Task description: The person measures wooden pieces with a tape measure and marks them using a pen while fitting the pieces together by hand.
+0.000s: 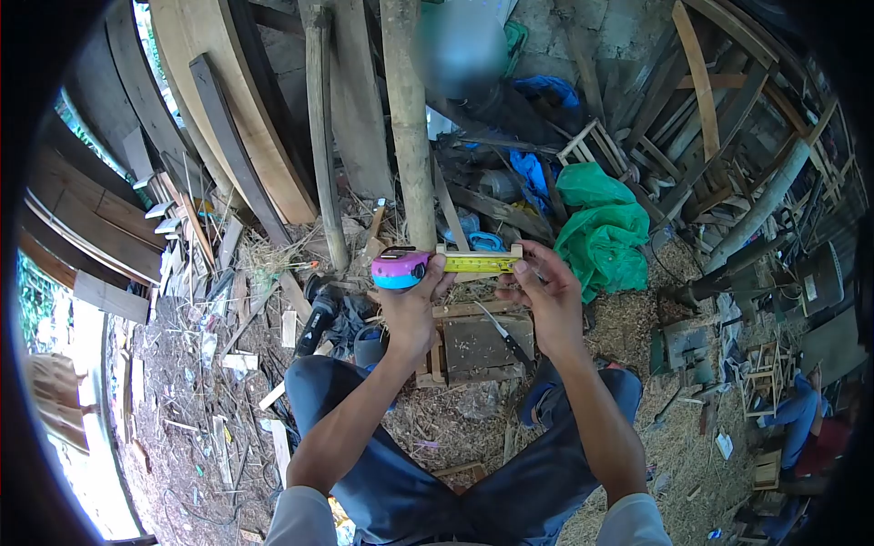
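Note:
My left hand [411, 314] is closed around a pink and blue tape measure [393, 267]. Its yellow blade [475, 264] is pulled out to the right, along a small pale wooden piece [453, 248] with raised ends. At the blade's far end, my right hand [553, 305] pinches the wooden piece, its thumb by the tape tip. The fingers behind the piece are partly hidden. Below the hands, a knife [512, 338] with a dark handle lies across a low wooden block [482, 353] between my knees.
A black power tool [316, 320] lies near my left knee. Green plastic sheeting [601, 227] is heaped ahead right. Long boards [232, 109] lean at the left, and an upright pole [407, 118] stands in front. Another person [806, 414] sits at the far right. Shavings and scraps cover the ground.

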`<state>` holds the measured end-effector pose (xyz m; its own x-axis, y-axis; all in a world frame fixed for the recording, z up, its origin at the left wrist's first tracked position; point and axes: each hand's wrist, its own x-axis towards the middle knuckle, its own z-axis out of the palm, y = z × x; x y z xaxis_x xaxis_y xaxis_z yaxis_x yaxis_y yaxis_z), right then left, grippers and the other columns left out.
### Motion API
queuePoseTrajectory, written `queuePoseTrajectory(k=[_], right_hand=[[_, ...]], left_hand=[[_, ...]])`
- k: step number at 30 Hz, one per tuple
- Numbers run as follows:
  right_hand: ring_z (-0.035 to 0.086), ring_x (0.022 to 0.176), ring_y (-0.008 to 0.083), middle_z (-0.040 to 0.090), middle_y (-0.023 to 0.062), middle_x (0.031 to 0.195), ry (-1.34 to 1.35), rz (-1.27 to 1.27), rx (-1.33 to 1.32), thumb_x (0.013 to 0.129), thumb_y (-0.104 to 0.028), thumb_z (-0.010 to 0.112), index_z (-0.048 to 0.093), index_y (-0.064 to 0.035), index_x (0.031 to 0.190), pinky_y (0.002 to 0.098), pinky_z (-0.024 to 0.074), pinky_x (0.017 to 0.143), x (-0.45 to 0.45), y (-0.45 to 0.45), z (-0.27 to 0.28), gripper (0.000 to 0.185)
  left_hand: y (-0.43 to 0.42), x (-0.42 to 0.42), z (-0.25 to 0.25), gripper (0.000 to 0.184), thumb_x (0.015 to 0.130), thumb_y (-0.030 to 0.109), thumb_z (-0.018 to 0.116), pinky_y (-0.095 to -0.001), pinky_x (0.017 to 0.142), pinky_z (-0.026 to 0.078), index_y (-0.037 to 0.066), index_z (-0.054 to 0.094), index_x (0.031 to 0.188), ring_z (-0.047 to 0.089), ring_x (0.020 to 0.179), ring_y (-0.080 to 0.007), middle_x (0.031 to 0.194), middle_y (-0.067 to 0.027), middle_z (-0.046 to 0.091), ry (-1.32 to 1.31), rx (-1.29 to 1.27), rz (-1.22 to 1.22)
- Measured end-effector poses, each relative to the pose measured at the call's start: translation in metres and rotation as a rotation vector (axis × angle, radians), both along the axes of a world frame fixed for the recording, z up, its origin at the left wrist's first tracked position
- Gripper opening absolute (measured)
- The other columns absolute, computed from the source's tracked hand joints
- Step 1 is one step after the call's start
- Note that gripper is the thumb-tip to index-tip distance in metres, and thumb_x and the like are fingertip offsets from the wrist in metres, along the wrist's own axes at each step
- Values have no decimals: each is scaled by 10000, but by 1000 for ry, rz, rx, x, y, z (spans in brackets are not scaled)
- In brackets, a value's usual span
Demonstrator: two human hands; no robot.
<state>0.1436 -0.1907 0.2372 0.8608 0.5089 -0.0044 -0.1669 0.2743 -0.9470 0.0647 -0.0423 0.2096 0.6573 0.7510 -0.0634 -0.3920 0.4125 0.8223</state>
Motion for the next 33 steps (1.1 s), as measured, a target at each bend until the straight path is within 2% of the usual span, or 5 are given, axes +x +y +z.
queuePoseTrajectory(k=[6,16,18,25,33], right_hand=[[629,915,206,614,137,1044,-18,-24,49,898,-79,589,553,52,1166,353,569,802,4,0,-5,300],[623,936,213,605,156,1075,41,-13,113,907,-65,563,543,79,1163,369,571,826,5,0,-8,294],[626,927,216,607,154,1069,37,-20,139,913,-45,537,545,84,1152,378,572,827,5,1,-8,272],[631,917,223,612,156,1044,19,-43,127,911,-17,520,553,90,1127,383,576,823,5,1,-13,242],[624,949,225,613,148,1063,64,2,158,916,-42,498,582,50,1106,444,572,822,8,-2,-14,227]], left_hand=[[0,-3,10,158,830,35,671,-311,726,581,25,566,947,643,806,-155,891,-54,621,24,82,-29],[1,-6,12,212,838,12,654,-345,748,585,-23,520,998,631,833,-162,924,-83,605,18,105,-10],[2,-6,11,187,839,32,659,-325,736,580,24,523,967,636,818,-160,904,-59,601,21,109,4],[-1,-5,12,197,836,30,662,-342,758,580,16,517,968,634,820,-164,900,-60,595,13,130,23],[0,-4,9,171,831,35,669,-341,761,577,18,535,937,637,815,-162,880,-57,608,11,120,37]])
